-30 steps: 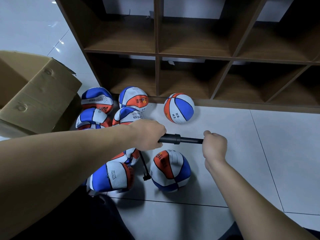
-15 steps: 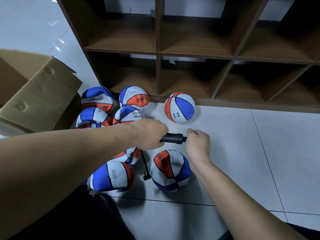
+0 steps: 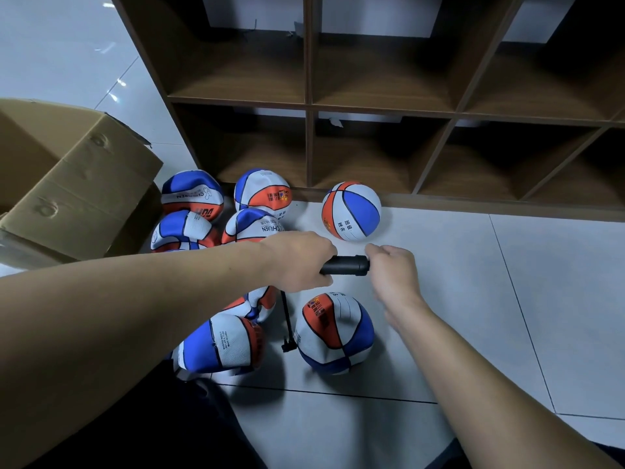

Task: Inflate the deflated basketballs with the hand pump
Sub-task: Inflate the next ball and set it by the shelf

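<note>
pump pushed in, handle against the barrel

ball (image 3: 334, 335) on the floor at 6 o'clock of the pump (image 3: 345, 265), whose barrel runs 9 to 3; left hand (image 3: 301, 262) grips the barrel, right hand (image 3: 392, 270) curled on the handle end, nearer the ball.

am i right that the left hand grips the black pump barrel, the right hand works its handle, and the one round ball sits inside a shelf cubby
Not quite. In the head view the round ball sits on the floor tiles against the shelf base, not in a cubby. The left hand does grip the pump barrel; the right hand works its handle.
</note>
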